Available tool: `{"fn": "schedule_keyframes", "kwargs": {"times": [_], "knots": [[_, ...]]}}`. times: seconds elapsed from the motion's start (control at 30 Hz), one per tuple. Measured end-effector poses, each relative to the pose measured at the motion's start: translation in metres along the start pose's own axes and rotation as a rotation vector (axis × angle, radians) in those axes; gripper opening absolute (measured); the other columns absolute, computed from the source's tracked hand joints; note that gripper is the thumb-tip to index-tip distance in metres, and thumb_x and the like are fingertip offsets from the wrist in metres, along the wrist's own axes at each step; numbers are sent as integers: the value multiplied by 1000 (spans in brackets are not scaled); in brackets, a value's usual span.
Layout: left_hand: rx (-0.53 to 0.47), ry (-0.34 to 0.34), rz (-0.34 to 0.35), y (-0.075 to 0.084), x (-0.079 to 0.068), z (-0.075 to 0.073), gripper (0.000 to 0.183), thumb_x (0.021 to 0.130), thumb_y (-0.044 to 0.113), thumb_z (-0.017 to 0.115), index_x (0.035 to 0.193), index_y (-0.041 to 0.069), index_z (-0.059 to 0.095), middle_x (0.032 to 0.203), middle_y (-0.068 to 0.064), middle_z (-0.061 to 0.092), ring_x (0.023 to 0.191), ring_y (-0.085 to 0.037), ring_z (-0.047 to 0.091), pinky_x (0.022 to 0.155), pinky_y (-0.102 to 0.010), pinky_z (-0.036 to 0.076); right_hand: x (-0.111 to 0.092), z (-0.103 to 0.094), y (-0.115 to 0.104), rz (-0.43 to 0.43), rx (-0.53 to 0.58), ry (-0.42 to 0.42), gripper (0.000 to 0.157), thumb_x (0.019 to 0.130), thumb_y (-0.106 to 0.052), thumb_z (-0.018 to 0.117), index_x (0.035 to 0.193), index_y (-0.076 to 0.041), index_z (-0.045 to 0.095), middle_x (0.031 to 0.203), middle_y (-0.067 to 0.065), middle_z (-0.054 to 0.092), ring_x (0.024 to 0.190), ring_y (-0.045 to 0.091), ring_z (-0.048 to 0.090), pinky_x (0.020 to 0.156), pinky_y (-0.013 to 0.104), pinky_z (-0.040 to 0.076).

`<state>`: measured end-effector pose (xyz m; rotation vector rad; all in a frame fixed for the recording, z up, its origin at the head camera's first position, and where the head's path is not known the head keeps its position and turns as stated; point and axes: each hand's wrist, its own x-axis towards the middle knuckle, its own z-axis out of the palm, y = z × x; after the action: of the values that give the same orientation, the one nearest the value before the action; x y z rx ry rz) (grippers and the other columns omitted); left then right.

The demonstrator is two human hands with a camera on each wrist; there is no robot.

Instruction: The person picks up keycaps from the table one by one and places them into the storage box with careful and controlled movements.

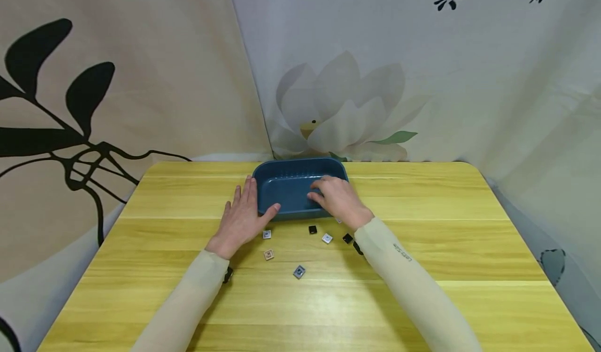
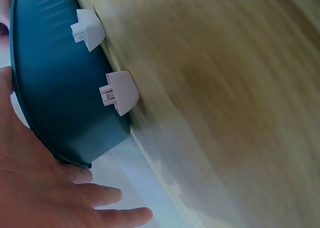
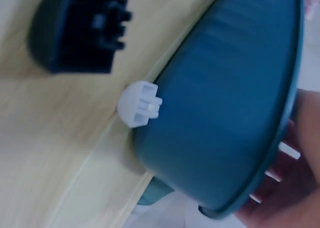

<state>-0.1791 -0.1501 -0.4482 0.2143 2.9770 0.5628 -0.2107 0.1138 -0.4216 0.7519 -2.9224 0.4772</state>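
Note:
A dark blue rectangular basin (image 1: 300, 216) stands near the table's back edge. My left hand (image 1: 241, 219) lies along its left rim with straight, spread fingers, the thumb over the front rim. Over the right side of the basin is my right hand (image 1: 339, 198); its fingers bend loosely inward, and I see nothing between them. In front of the basin lie several small keycaps, among them a white keycap (image 1: 327, 238), a black keycap (image 1: 312, 229) and a beige keycap (image 1: 268, 254). Up close, a pale keycap (image 2: 122, 92) and another black keycap (image 3: 75, 30) show their stems.
The wooden table (image 1: 291, 315) reaches back to a patterned curtain (image 1: 347, 81) behind the basin. A grey keycap (image 1: 299, 271) is the one nearest me. Black devices sit at both wrists.

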Motion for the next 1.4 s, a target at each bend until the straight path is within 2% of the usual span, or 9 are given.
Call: {"fn": "schedule_keyframes", "kwargs": {"times": [0.13,0.27,0.47,0.6,0.83,0.97,1.13,1.4], "knots": [[-3,2,3,1,0,-1,112,95,82,34,165,3,-2,173,-13,-7,157,-45,3,119,-72,15,-11,-10,3,-5,5,59,31,103,-31,67,124,-10,75,122,8,70,109,25,68,92,41,57],[-2,-1,5,1,0,-1,112,95,81,35,165,3,-2,173,-13,-7,157,-45,3,118,-72,15,-25,-21,5,-3,7,108,31,103,-32,66,124,-11,75,128,9,68,114,26,67,95,43,56],[-10,-3,8,1,-1,-2,113,94,83,34,165,3,-3,173,-12,-8,157,-45,3,118,-73,14,-48,-31,7,-30,7,171,32,103,-33,67,123,-10,76,128,10,69,113,27,68,94,46,56],[-9,-2,10,0,0,-2,114,94,84,33,165,3,-3,173,-12,-8,157,-45,3,118,-73,14,-64,-32,7,-68,-17,192,32,101,-32,69,123,-10,76,127,10,70,107,27,70,87,47,58],[-11,-6,7,-1,0,-1,114,94,84,32,165,2,-4,173,-13,-8,157,-45,1,118,-73,13,-89,-31,6,-135,-63,201,30,102,-32,69,118,-9,77,116,7,74,94,23,72,79,44,59],[-13,-8,10,0,0,0,114,94,85,31,165,2,-4,173,-14,-7,157,-46,2,118,-73,13,-99,-32,6,-156,-81,202,26,101,-30,70,113,-10,78,109,5,74,91,21,72,77,42,59],[-12,-5,8,-2,0,0,115,94,85,31,165,1,-3,173,-15,-6,156,-46,3,118,-73,13,-109,-29,8,-175,-79,171,25,99,-30,72,114,-12,79,112,4,74,97,20,72,83,43,59],[-13,-5,17,-3,1,1,114,94,84,32,165,1,-3,173,-15,-7,156,-47,2,117,-74,13,-121,-21,13,-191,-92,80,33,99,-33,73,125,-12,75,124,6,72,111,23,69,90,45,57]]}}
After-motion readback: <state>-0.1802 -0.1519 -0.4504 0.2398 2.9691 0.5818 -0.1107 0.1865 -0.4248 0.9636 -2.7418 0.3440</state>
